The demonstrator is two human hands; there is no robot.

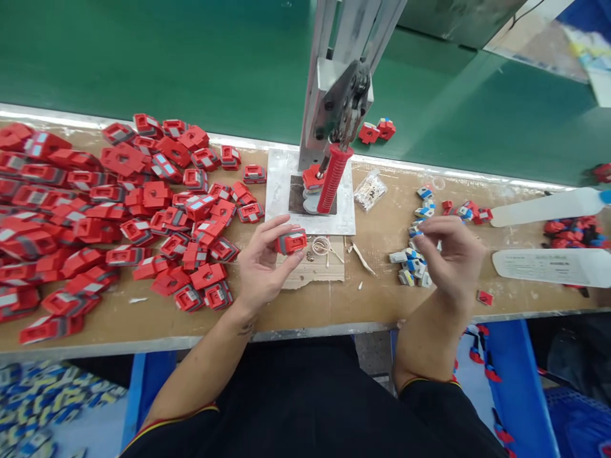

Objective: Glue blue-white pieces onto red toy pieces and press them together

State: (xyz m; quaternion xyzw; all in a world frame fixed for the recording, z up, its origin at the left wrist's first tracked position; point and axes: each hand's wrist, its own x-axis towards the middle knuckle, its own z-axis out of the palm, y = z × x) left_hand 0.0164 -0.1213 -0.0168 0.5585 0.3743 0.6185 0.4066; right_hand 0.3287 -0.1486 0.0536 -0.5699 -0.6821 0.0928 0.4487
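While a red block (293, 242) is gripped by the left hand (260, 266) at seven o'clock of the red handle (335, 180), the right hand (451, 257) is seen half-curled at four, near blue-and-white pieces (416, 266); hold not discernible.

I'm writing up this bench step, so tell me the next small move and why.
Probably close the right hand on one of the blue-and-white pieces: it is curled beside that cluster, while the left hand holds a red-and-grey part. Whether the right already pinches one, I cannot tell.
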